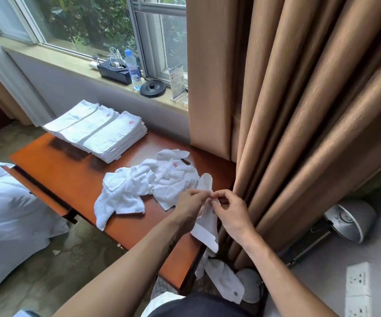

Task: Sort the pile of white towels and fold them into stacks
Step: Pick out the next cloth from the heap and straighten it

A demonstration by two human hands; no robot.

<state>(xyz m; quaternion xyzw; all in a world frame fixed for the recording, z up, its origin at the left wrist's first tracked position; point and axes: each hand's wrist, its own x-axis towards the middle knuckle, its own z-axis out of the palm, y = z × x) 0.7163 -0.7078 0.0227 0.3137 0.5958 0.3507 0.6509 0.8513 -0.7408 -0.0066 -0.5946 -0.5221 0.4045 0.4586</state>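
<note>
My left hand (190, 202) and right hand (229, 210) pinch the top edge of one white towel (205, 227), close together at the table's (75, 179) four o'clock corner. Its tail hangs off the edge, so a slack pinch could drop it to the floor or snag it on the curtain (299, 133) at three o'clock. The unsorted pile (148, 181) lies at eleven o'clock from my hands, with the folded stacks (98, 129) beyond at ten. The towels bear a red flower emblem and no lettering. The print on the bottle (131, 69) and the card (177, 83) is too small to read.
</note>
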